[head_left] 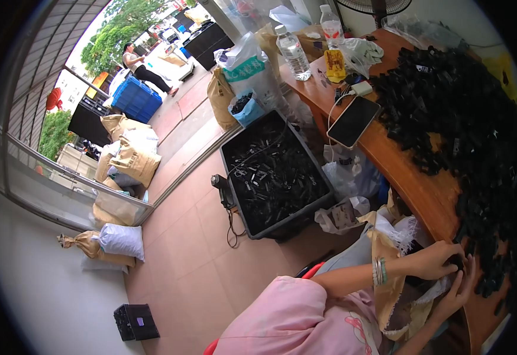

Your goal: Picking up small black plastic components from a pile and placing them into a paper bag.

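Observation:
My left hand, with bangles at its wrist, is closed at the edge of the wooden table. Its fingertips pinch a small black piece, too small and covered to name exactly. My right hand meets it from below, fingers bent against the same piece. Just beyond both hands spreads a large heap of black plastic pieces. Beneath them, across my lap, lies an open woven sack, its inside mostly hidden by my arms.
On the table are a phone with a white cable, a water bottle and a yellow box. A large black crate of black parts stands on the floor. Full sacks lie by the wall; a person is outside.

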`<act>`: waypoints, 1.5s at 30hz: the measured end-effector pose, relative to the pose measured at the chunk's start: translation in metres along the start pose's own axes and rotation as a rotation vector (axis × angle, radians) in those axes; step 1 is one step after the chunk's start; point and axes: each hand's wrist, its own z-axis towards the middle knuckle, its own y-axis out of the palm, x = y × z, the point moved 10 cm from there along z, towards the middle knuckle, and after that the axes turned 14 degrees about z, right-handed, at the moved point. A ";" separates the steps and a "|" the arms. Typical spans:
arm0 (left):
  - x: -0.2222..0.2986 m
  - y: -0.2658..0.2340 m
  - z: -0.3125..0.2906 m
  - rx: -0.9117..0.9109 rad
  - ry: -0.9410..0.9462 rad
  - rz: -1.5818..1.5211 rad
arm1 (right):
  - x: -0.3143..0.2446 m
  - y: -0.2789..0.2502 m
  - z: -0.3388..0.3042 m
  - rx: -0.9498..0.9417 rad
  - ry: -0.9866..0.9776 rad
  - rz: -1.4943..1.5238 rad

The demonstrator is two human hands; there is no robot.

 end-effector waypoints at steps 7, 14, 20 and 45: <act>0.010 0.011 -0.006 -0.067 -0.039 0.154 | 0.010 -0.004 -0.005 0.036 0.054 0.022; -0.076 0.031 -0.007 0.149 -0.450 -0.829 | 0.001 -0.028 0.019 0.124 -0.270 -0.398; -0.084 0.005 0.007 0.211 -0.448 -0.622 | 0.017 -0.044 0.048 0.183 -0.323 -0.871; -0.058 0.014 0.037 0.264 -0.164 0.561 | 0.020 -0.040 0.048 0.180 -0.353 -0.801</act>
